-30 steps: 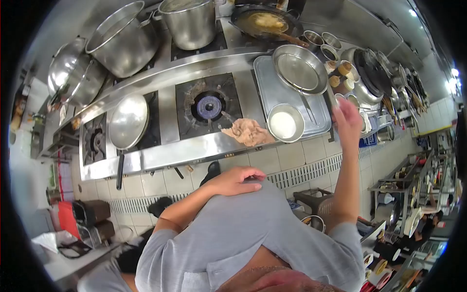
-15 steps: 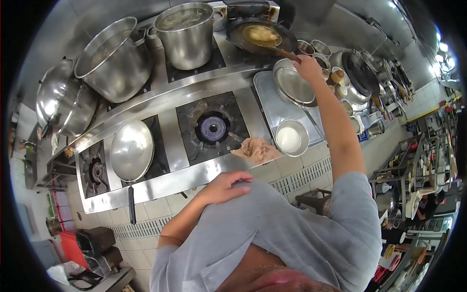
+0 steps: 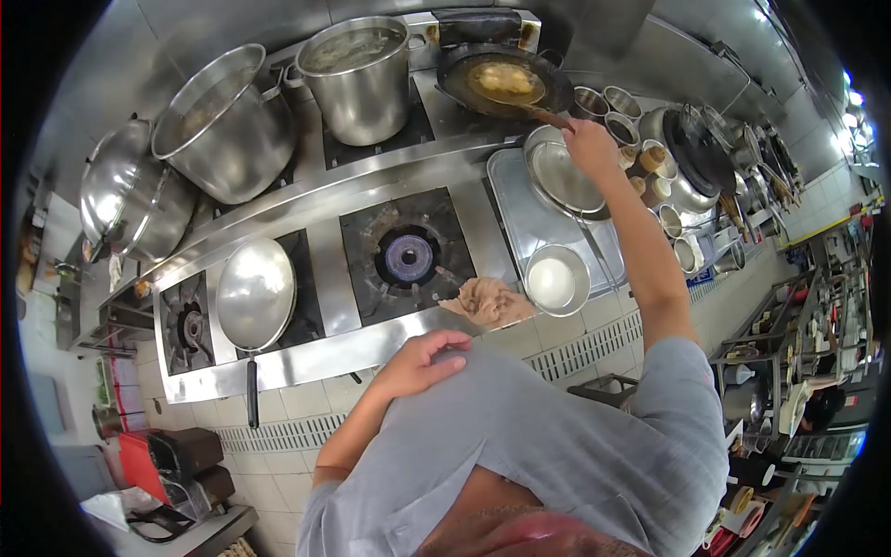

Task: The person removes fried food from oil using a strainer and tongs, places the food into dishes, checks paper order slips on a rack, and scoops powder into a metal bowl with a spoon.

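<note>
While the left hand (image 3: pixel 422 362) rested on the grey shirt (image 3: pixel 501 418), loosely curved and holding nothing visible, the right hand (image 3: pixel 594 147) was closed around a wooden handle (image 3: pixel 549 115). The handle slanted over the near rim of a dark wok (image 3: pixel 457 88), where golden food (image 3: pixel 506 77) sat in oil. Nearer the person, a tray (image 3: pixel 555 230) carried a round pan (image 3: pixel 564 176) and a small pot (image 3: pixel 557 281) with white contents. Beside the pot, a crumpled tan cloth (image 3: pixel 487 302) lay at the stove's front edge.
</note>
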`<control>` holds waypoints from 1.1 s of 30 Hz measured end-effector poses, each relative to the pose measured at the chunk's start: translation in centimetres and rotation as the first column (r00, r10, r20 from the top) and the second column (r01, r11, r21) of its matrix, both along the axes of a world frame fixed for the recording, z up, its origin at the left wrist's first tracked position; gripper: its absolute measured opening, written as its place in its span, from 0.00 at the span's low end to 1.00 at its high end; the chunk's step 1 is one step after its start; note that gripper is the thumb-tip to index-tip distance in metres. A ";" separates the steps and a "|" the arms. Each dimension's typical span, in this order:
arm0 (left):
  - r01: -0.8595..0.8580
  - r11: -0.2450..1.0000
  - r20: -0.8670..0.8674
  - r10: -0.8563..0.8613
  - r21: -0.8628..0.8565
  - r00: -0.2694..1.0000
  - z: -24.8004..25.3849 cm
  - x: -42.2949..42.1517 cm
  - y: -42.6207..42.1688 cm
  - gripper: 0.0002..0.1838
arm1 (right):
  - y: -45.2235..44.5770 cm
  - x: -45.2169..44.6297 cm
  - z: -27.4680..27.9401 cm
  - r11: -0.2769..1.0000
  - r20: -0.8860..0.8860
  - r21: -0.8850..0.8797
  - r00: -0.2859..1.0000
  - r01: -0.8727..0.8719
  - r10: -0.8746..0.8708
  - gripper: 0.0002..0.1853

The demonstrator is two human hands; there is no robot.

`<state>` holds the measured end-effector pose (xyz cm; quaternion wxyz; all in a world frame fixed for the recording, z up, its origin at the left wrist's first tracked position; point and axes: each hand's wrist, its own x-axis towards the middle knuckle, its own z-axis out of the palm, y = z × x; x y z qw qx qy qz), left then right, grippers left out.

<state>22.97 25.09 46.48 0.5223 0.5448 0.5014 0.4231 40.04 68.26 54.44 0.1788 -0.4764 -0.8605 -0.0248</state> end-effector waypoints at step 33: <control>0.134 0.991 -0.121 -0.131 0.020 0.984 0.9 -1.8 0.6 0.11 | -10.7 0.3 2.6 0.983 -0.300 -0.006 0.938 -0.182 0.172 0.29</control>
